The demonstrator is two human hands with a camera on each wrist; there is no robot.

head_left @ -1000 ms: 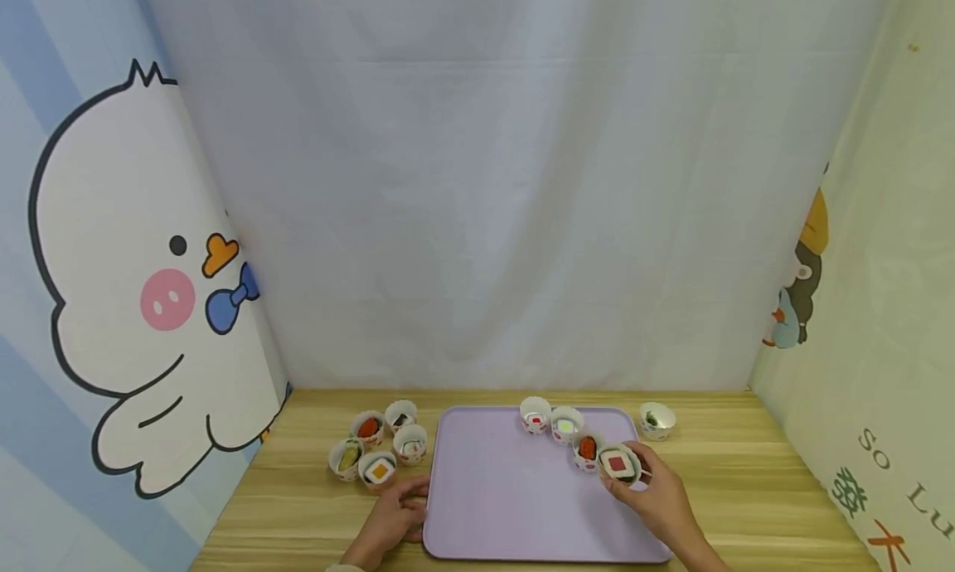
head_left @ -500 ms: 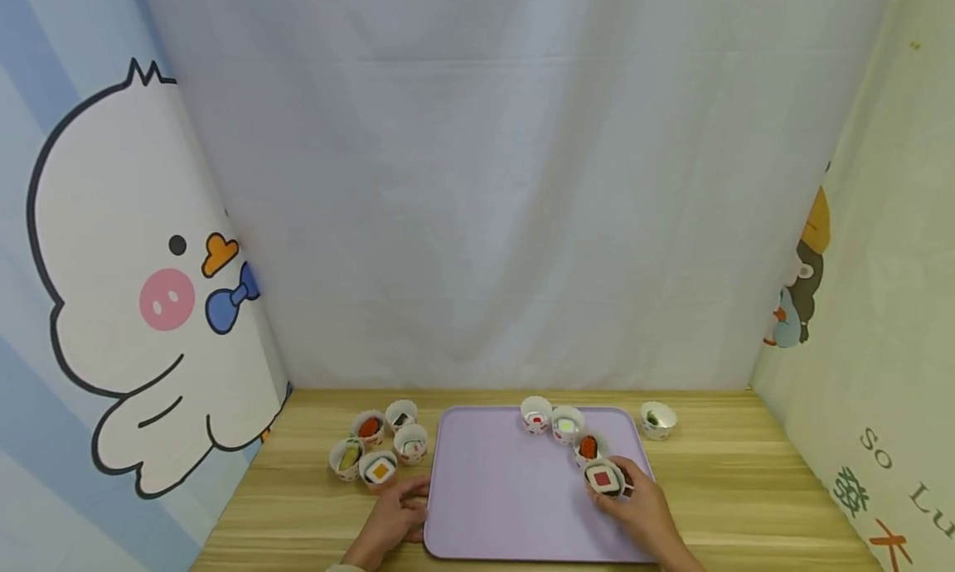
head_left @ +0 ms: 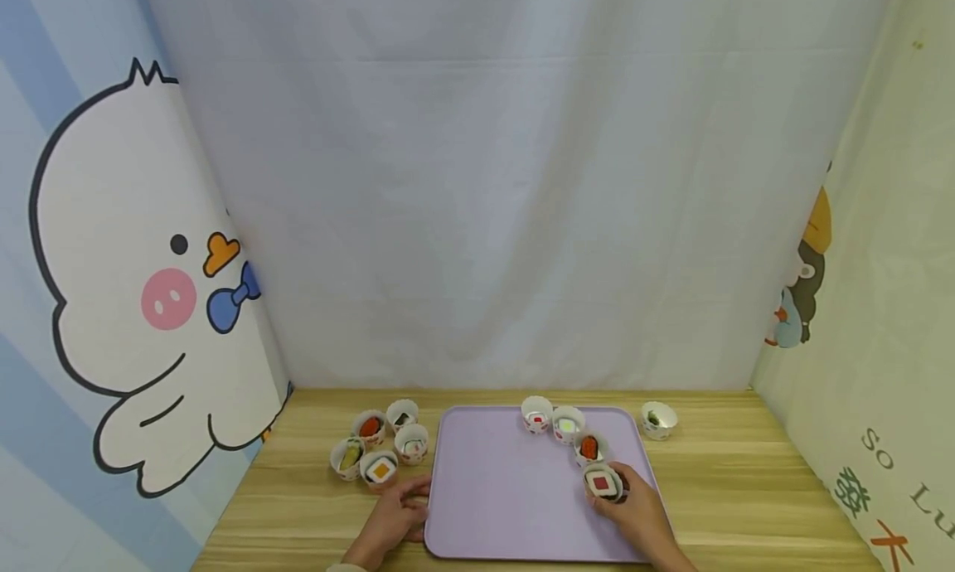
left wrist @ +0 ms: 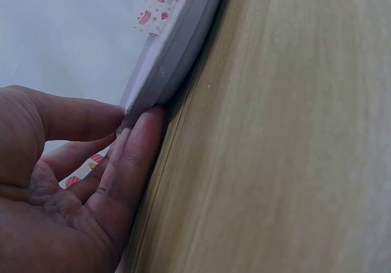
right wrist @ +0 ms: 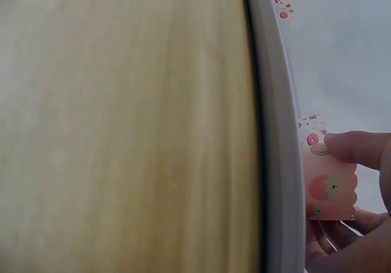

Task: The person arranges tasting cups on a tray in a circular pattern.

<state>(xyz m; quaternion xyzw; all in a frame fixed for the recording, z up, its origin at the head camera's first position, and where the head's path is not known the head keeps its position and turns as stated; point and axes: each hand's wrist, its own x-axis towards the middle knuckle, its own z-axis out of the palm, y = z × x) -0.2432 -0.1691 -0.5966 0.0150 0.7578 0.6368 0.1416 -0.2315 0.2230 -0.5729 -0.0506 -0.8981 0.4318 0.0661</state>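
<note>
My right hand (head_left: 640,512) grips a paper baking cup (right wrist: 330,190) with a strawberry print, thumb on one side and fingers on the other. Inside that cup lies a toy-like sushi roll (head_left: 601,482), white with a red square centre. The cup is at the right part of the lilac tray (head_left: 507,506), close to another cup (head_left: 588,449) with red-orange filling. At the tray's left edge, my left hand (head_left: 394,514) pinches the rim (left wrist: 168,71) between thumb and fingers, as the left wrist view shows.
Two more cups (head_left: 536,415) (head_left: 569,425) continue the row toward the tray's back edge. Left of the tray, several filled cups (head_left: 379,470) stand clustered on the wooden table (head_left: 753,489). One cup (head_left: 658,421) with something green stands right of the tray.
My right hand has carried the cup with the red-centred sushi roll a little left and down, in line below the red-orange one. The left hand stays at the tray's edge.
</note>
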